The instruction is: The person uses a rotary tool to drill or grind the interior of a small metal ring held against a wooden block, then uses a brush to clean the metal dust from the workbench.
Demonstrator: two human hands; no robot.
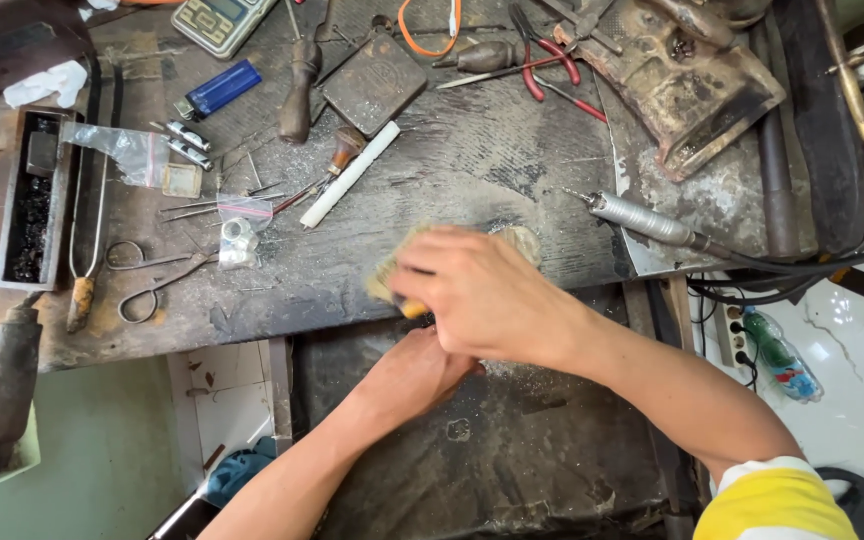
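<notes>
Bare bench ahead of the right hand's fingers [422, 262]. Further left, blocked by small bags [240, 232], scissors [157, 280], white stick [349, 175]. Off to the right, rotary handpiece [642, 220] and cables [792, 270].

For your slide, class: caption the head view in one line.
Right hand scrubs with a brush above left hand at a cluttered workbench.

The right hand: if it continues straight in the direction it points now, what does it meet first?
The right hand points left across the dark worn bench. First it would probably meet the small clear plastic bag, then the metal scissors; height is unclear.
</notes>
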